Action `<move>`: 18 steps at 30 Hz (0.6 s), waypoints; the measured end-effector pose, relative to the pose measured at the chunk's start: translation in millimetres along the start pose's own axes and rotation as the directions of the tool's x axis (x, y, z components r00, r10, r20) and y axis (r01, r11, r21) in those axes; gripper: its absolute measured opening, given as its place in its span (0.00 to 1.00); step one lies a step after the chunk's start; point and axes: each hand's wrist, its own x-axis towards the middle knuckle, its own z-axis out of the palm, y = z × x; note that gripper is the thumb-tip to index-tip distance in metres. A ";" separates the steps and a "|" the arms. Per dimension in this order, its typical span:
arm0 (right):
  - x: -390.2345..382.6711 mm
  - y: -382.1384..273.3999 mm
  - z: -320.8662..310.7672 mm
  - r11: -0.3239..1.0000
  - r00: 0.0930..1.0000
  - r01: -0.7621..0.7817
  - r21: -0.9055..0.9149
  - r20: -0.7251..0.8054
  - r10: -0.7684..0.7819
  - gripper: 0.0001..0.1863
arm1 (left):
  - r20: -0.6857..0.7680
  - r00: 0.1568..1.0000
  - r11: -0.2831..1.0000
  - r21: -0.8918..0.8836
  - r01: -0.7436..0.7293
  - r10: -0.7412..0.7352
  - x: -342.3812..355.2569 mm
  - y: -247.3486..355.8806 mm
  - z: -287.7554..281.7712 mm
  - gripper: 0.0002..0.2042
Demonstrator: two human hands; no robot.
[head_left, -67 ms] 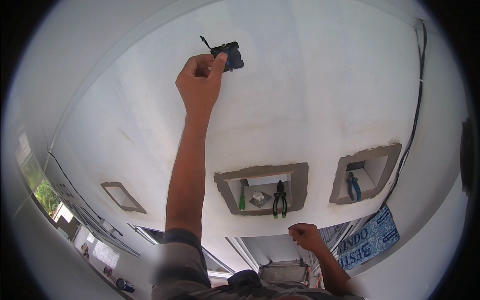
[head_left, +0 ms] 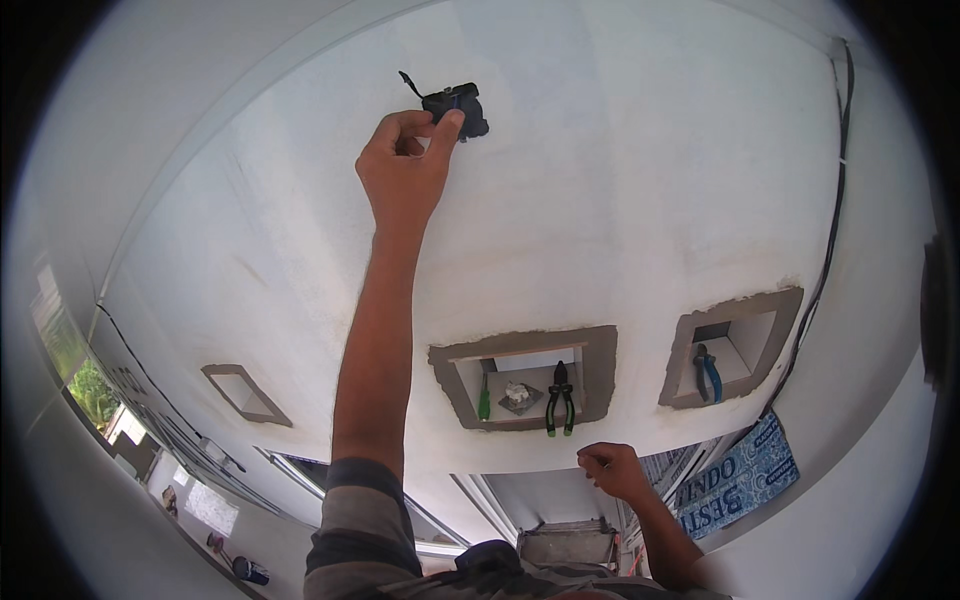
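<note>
My left hand [head_left: 405, 165] reaches up the white wall, its thumb and curled fingers on a black square fitting [head_left: 458, 108] with a short dark lead sticking out at its upper left. My right hand [head_left: 610, 465] is low at the right, fingers curled in a pinch; I cannot make out anything in it. It is below the middle recess [head_left: 605, 380], where green-and-black pliers [head_left: 560, 400], a green screwdriver [head_left: 484, 403] and a small pale lump on a grey plate [head_left: 520, 395] rest.
A right recess [head_left: 780, 320] holds blue-handled pliers [head_left: 712, 380]; a small recess [head_left: 220, 380] is at the left. A black cable [head_left: 835, 220] hangs along the right edge. Below are a blue-and-white printed sheet [head_left: 745, 470], metal framing and a dark container [head_left: 250, 570] at lower left.
My left hand has shifted very slightly right and down on the black fitting. My right hand has risen slightly.
</note>
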 end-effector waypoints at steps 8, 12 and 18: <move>51.5 -82.1 -37.0 0.990 0.986 0.135 0.051 -0.107 -0.129 0.10 | 0.041 0.931 0.923 0.122 -0.366 0.363 1.2 -22.5 17.4 0.07; 72.6 -114.1 -54.7 0.968 0.968 0.235 0.089 -0.116 -0.224 0.10 | 0.044 0.843 0.827 0.174 -0.535 0.536 -4.8 -35.0 14.6 0.04; 114.7 -208.7 -82.2 0.877 0.842 0.480 -0.033 -0.265 -0.471 0.08 | -0.086 0.972 0.975 -0.009 -0.221 0.219 -8.0 -29.1 12.5 0.05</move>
